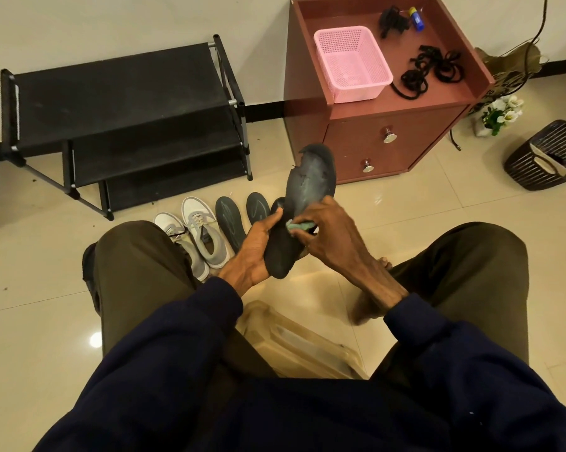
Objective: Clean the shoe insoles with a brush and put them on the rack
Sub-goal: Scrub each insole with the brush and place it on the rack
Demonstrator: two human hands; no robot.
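Two-handed at this point: sitting low facing the black rack (118, 93), keeping its bare tiers close for drop-off later. Leaving alone the brown desk (389, 135) to the right of it, with pink basket (351, 63) and black laces (431, 70) parked on top, out of the way. Keeping the grey sneakers (197, 236) lined up on the floor (405, 223) just beside two waiting insoles (231, 220), probably queued for their turn. Holding the worn insole (307, 190) up in mid-air, torn toe end raised, so the surface is facing the scrubbing. Gripping its heel end with the left hand (255, 252), fingers wrapped round it as a brace. Pressing the small green brush (303, 226) against its middle with the right hand (327, 233), fingers clamped on the brush. Judging the cleaning as under way, with nothing resting on the rack yet.
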